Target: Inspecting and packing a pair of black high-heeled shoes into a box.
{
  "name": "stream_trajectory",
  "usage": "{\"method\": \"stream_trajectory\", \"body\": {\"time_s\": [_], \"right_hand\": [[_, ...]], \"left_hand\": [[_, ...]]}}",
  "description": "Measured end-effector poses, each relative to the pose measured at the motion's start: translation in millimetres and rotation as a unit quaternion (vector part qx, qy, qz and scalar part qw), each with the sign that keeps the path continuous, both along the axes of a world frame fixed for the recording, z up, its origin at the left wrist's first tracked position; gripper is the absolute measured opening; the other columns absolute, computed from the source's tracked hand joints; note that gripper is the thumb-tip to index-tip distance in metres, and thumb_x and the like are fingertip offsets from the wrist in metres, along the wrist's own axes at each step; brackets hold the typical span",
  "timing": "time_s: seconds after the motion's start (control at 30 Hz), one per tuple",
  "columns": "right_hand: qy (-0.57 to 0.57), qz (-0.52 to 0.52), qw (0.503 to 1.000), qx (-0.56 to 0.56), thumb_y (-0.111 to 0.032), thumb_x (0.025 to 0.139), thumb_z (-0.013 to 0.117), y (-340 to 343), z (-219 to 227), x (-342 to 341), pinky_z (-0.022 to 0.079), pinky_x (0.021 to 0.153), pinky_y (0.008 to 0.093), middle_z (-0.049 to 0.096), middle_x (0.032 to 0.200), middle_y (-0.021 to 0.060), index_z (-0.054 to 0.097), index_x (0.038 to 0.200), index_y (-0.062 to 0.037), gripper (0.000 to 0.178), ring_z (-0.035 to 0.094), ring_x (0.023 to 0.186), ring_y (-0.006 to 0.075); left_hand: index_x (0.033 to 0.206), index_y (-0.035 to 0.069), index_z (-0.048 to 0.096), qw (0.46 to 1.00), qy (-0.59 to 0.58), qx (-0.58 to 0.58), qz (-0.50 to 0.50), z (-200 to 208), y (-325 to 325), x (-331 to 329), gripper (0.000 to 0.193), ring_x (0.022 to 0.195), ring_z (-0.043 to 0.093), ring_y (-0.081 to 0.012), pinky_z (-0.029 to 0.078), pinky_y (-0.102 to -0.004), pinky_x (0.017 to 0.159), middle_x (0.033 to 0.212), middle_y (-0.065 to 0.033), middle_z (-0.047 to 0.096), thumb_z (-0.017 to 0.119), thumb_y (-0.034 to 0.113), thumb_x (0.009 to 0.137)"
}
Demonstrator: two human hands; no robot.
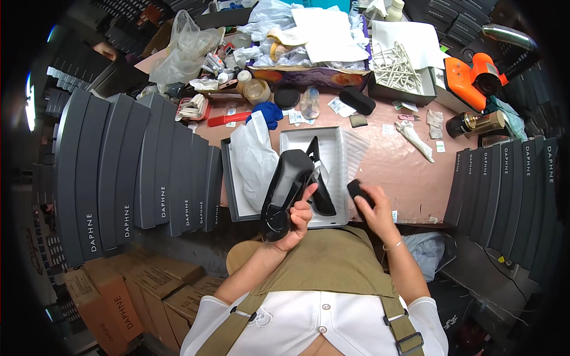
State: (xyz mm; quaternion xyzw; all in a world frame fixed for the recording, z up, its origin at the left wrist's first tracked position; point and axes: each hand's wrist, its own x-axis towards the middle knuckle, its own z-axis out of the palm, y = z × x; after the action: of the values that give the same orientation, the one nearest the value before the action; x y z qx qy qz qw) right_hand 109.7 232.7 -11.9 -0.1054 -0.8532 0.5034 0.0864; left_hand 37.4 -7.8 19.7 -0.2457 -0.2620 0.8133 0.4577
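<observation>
My left hand point(297, 224) grips a glossy black shoe point(278, 193), tilted up over the open shoe box. Its mate, another black shoe point(323, 193), lies in the white-lined box point(339, 160) just right of it. My right hand point(377, 211) is closed around a small black block point(358, 191), perhaps a sponge, beside the box's right edge. White tissue paper point(252, 148) spills across the grey box part point(229, 187) on the left. A ribbed sheet of translucent wrapping point(356, 145) lies against the box's right side.
Upright grey shoe boxes point(154, 172) line the left, with more grey boxes point(504, 190) at the right. Behind are a blue cloth point(267, 114), a dark oval case point(357, 101), a box of white sticks point(398, 71) and an orange tool point(469, 77). Brown cartons point(148, 285) stand below left.
</observation>
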Motion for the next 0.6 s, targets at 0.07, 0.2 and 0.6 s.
{"method": "stream_trajectory", "body": {"time_s": [0.07, 0.2, 0.6], "right_hand": [[0.030, -0.038, 0.996, 0.075, -0.019, 0.083, 0.066, 22, -20, -19, 0.047, 0.079, 0.0383, 0.061, 0.096, 0.0182, 0.062, 0.106, 0.0024, 0.032, 0.059, 0.090, 0.0337], [-0.016, -0.098, 0.984, 0.151, -0.024, 0.083, 0.066, 72, -70, -59, 0.038, 0.099, 0.0403, 0.043, 0.130, 0.0272, 0.044, 0.133, -0.0012, 0.059, 0.046, 0.119, 0.0392], [-0.011, 0.136, 0.915, -0.380, -0.025, 0.094, 0.056, 4, 45, -63, 0.049, 0.081, 0.0284, 0.045, 0.131, 0.0177, 0.024, 0.146, -0.0070, 0.063, 0.057, 0.099, 0.0155]], "left_hand": [[0.148, 0.008, 0.017, 0.998, 0.054, 0.010, -0.017, 0, 0, -1, 0.073, 0.071, 0.051, -0.0169, 0.049, -0.0249, 0.063, 0.085, -0.0108, 0.049, 0.057, 0.012, 0.087], [0.147, 0.003, 0.011, 0.980, 0.175, 0.063, -0.075, 2, 2, -7, 0.069, 0.065, 0.051, -0.0192, 0.044, -0.0277, 0.053, 0.084, -0.0168, 0.050, 0.045, 0.031, 0.094], [0.140, -0.003, 0.032, 0.722, 0.495, -0.463, -0.140, 26, -8, -36, 0.057, 0.091, 0.062, -0.0132, 0.050, -0.0254, 0.078, 0.114, -0.0123, 0.058, 0.053, 0.006, 0.088]]}}
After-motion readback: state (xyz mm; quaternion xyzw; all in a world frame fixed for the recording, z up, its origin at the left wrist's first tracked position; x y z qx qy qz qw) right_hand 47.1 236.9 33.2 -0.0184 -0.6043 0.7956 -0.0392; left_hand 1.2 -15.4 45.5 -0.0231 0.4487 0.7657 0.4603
